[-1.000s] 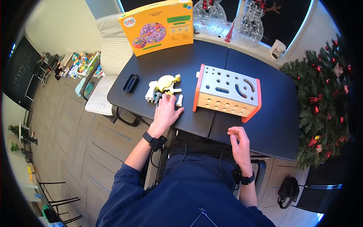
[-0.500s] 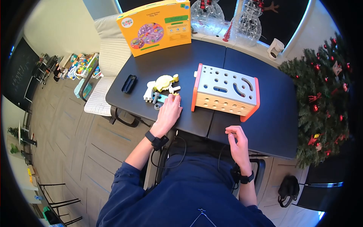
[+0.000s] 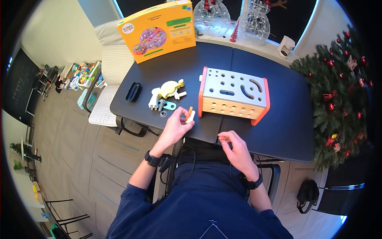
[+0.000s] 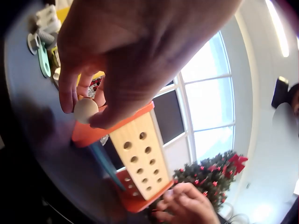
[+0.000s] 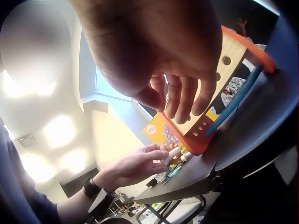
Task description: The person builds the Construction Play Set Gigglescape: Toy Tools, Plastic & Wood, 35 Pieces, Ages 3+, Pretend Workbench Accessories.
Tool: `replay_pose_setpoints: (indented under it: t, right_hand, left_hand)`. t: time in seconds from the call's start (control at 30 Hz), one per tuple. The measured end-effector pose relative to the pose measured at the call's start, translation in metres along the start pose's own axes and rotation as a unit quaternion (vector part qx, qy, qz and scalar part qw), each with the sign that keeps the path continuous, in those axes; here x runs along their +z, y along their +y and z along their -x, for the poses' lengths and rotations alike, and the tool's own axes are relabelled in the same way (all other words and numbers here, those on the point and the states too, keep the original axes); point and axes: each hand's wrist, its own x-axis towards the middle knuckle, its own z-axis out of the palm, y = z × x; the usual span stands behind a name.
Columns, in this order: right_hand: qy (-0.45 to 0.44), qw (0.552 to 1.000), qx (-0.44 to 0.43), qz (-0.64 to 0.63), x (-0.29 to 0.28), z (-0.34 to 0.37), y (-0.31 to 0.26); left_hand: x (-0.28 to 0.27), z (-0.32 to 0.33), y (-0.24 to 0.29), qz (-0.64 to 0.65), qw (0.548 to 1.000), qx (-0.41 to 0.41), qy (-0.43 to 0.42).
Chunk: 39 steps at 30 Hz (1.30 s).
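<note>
Over the table's near edge, my left hand (image 3: 178,126) pinches a white peg (image 3: 191,116) with a round flat head, seen end-on in the left wrist view. A small orange piece (image 3: 190,110) shows at the same fingertips. My right hand (image 3: 237,150) hovers at the table edge, fingers loosely bent around nothing. Ahead of both hands stands a wooden toy box (image 3: 232,108) with a grey holed top and red-orange ends. Left of it lie a teal holed strip (image 3: 170,105), a grey bolt (image 3: 161,105), a grey nut (image 3: 163,114), white pieces (image 3: 154,98) and a yellow piece (image 3: 168,89).
A black tray (image 3: 133,92) lies near the left edge of the dark table (image 3: 215,53). The yellow play-set carton (image 3: 175,42) stands at the back left. A decorated tree (image 3: 330,107) borders the right side, and a pale chair (image 3: 113,75) the left.
My left hand has picked the white peg up off the table and drawn it toward me, uncovering the teal strip. My right hand has moved left, toward the left hand.
</note>
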Motion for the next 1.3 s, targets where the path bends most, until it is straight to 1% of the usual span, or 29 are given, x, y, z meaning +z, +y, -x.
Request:
replay_pose_setpoints:
  t: [0.03,0.13,0.2,0.27,0.3,0.47,0.57,0.77,0.97,1.23,1.3]
  right_hand:
    - [-0.018,1.000,-0.018,0.013,0.003,-0.003,0.000]
    - [-0.033,0.999,-0.040,0.011,0.017,-0.010,-0.007]
    - [-0.040,0.998,-0.044,0.014,0.025,-0.013,-0.015]
    - [-0.030,0.997,-0.061,0.024,0.032,-0.014,-0.014]
    - [-0.024,0.997,-0.069,0.029,0.035,-0.014,-0.012]
    - [0.002,0.999,-0.041,0.020,0.033,-0.012,-0.003]
    - [-0.001,1.000,-0.028,-0.003,0.029,-0.011,-0.003]
    - [-0.008,0.999,-0.032,-0.038,0.020,-0.007,-0.005]
    - [-0.013,0.996,-0.009,-0.084,0.016,-0.004,0.001]
    - [-0.015,0.996,0.018,-0.091,0.006,-0.011,0.005]
    - [0.003,0.995,0.011,-0.103,0.009,-0.012,0.015]
  left_hand:
    - [0.002,0.004,0.001,0.045,0.999,0.006,-0.008]
    - [0.013,0.019,0.006,0.171,0.984,0.033,-0.031]
    - [0.023,0.026,0.009,0.224,0.971,0.060,-0.060]
    - [0.031,0.032,0.017,0.269,0.955,0.081,-0.098]
    - [0.033,0.036,0.025,0.312,0.941,0.063,-0.116]
    - [0.044,0.033,0.022,0.296,0.944,0.079,-0.120]
    - [0.049,0.030,0.026,0.354,0.926,0.054,-0.119]
    - [0.052,0.028,0.033,0.297,0.951,0.055,-0.060]
    - [0.056,0.020,0.028,0.270,0.959,0.063,-0.067]
    - [0.063,0.013,0.039,0.199,0.972,0.111,-0.054]
    - [0.065,0.011,0.042,0.177,0.975,0.121,-0.055]
